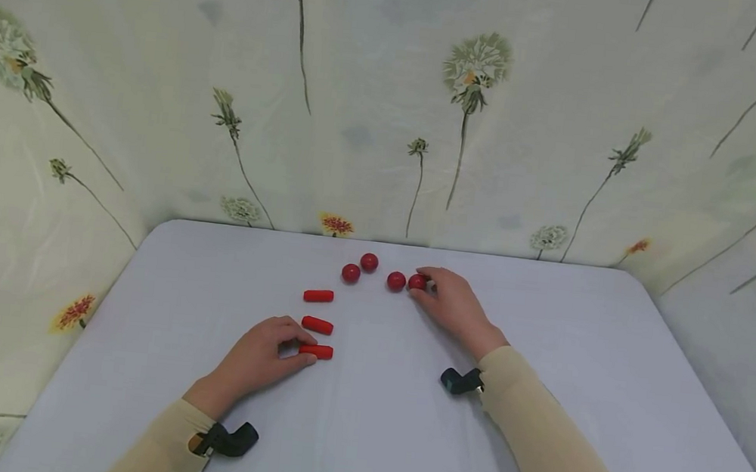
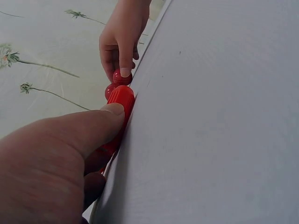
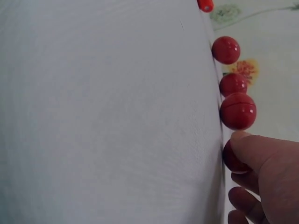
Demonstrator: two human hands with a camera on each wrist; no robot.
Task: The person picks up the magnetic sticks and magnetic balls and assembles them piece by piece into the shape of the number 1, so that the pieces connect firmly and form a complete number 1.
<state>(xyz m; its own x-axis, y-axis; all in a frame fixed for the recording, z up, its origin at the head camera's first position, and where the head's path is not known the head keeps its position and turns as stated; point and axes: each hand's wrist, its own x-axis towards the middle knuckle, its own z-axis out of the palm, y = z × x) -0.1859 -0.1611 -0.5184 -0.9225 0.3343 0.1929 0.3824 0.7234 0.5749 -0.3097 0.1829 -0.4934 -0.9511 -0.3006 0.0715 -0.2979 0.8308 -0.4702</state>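
My left hand [image 1: 260, 358] pinches a short red ridged cylinder [image 1: 320, 352] between thumb and fingers, low at the tabletop. Two similar red cylinders, a middle one [image 1: 318, 325] and a far one [image 1: 318, 296], lie beyond it in a column. In the right wrist view, my right hand [image 3: 275, 172] has thumb and fingers around a glossy dark red ball [image 3: 233, 157]. Just left of it sits a second ball [image 1: 396, 281], with a visible seam in the right wrist view. Two more balls, one nearer [image 1: 350, 273] and one farther back [image 1: 369, 262], rest further left.
A white cloth-covered table [image 1: 386, 434] lies under everything, its back edge just behind the balls. Behind it hangs a pale curtain [image 1: 376, 114] printed with dandelions. Each wrist carries a small black camera, the left one [image 1: 235, 441] and the right one [image 1: 460, 381].
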